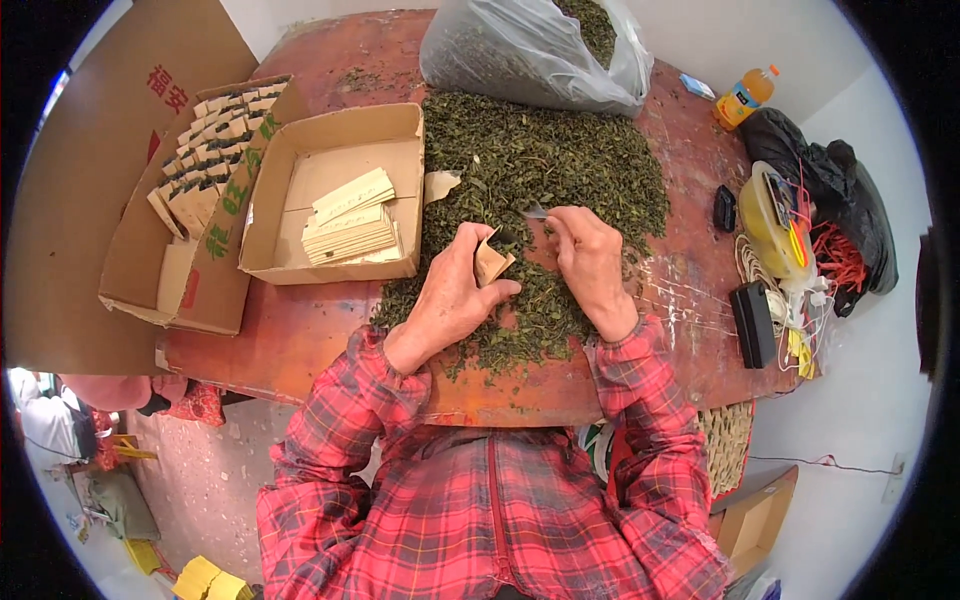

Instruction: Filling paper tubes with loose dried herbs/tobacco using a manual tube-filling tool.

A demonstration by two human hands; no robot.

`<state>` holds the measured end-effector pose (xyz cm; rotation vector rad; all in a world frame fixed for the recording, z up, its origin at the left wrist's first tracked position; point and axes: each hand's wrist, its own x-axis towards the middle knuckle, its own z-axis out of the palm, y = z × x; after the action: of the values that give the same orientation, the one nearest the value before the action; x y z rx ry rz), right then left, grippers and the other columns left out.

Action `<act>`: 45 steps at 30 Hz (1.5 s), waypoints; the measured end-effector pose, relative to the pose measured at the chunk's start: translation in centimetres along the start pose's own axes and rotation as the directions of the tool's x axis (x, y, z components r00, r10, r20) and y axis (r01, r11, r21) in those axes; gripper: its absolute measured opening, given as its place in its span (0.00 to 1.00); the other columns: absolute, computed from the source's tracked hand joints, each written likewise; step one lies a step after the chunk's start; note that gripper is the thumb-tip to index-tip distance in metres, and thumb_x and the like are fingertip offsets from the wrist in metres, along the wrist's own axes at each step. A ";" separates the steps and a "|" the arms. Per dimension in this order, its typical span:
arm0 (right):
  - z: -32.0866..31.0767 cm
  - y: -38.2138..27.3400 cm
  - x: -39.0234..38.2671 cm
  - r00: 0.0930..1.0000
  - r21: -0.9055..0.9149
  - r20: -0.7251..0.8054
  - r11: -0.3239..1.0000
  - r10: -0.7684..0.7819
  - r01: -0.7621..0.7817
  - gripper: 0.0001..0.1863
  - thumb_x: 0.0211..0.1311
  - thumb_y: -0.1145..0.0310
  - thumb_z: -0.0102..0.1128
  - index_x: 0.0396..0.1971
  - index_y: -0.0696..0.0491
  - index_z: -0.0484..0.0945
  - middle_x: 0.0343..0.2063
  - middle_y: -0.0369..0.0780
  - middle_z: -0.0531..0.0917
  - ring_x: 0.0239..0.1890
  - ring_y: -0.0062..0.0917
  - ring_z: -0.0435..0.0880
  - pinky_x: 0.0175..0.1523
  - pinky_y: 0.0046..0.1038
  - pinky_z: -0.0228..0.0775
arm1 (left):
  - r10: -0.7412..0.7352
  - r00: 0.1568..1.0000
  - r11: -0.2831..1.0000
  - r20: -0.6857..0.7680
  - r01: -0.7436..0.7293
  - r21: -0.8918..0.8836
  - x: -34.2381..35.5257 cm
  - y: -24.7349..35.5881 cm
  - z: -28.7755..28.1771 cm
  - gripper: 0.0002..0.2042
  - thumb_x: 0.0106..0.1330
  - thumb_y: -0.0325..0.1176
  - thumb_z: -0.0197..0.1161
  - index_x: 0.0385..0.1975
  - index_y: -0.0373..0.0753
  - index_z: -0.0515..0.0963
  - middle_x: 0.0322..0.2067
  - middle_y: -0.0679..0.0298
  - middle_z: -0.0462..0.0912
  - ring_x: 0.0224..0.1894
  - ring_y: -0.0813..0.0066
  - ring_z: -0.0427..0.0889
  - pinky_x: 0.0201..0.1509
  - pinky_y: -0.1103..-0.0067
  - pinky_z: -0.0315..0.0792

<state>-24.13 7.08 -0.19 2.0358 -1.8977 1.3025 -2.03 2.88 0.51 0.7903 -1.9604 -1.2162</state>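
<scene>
My left hand (448,290) is closed around a small brown paper packet (491,264), holding it tilted with its mouth open and something dark showing inside. To the right of it, my right hand (592,255) pinches a small greyish spoon (534,212), its end just over the leaves and apart from the packet. Both hands are above a wide heap of dried dark green leaves (560,150) spread on the red table (680,270). A shallow cardboard box (345,272) left of the heap holds a stack of flat paper packets (350,235).
Farther left, another carton (135,300) holds rows of upright packets (215,135). A clear plastic bag (520,50) of leaves stands behind the heap. Along the right edge are an orange drink bottle (745,97), a yellow tub (768,225), a black case (752,325) and black bags (860,200).
</scene>
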 end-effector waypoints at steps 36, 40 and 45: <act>-9.1 -7.6 0.7 0.989 0.025 0.001 0.989 -0.149 0.149 0.07 0.60 0.84 0.70 0.37 0.58 0.86 0.30 0.43 0.87 0.29 0.32 0.87 0.33 0.29 0.76 | 0.068 0.998 0.998 -0.016 -0.068 0.008 0.3 -1.3 0.4 0.31 0.60 0.31 0.80 0.56 0.35 0.66 0.35 0.54 0.79 0.36 0.58 0.79 0.44 0.65 0.75; -9.4 -8.0 1.1 0.971 -0.021 0.028 0.971 -0.237 0.238 0.06 0.64 0.84 0.68 0.39 0.58 0.85 0.30 0.42 0.86 0.28 0.29 0.87 0.34 0.27 0.75 | 0.038 0.999 0.999 -0.005 -0.038 -0.005 0.3 -1.4 0.6 0.30 0.60 0.31 0.80 0.56 0.35 0.66 0.36 0.53 0.79 0.36 0.59 0.80 0.43 0.65 0.75; -9.5 -8.3 1.7 0.945 -0.044 0.102 0.947 -0.311 0.317 0.08 0.60 0.85 0.70 0.37 0.58 0.85 0.30 0.43 0.87 0.30 0.35 0.87 0.35 0.29 0.77 | 0.064 0.998 0.998 -0.009 -0.064 -0.013 0.4 -1.1 0.6 0.29 0.61 0.29 0.79 0.55 0.35 0.67 0.37 0.54 0.81 0.37 0.61 0.82 0.43 0.66 0.77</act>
<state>-22.23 13.09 10.83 2.2860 -1.5358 1.0768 -2.60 2.48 -0.63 0.7196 -1.9540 -1.1845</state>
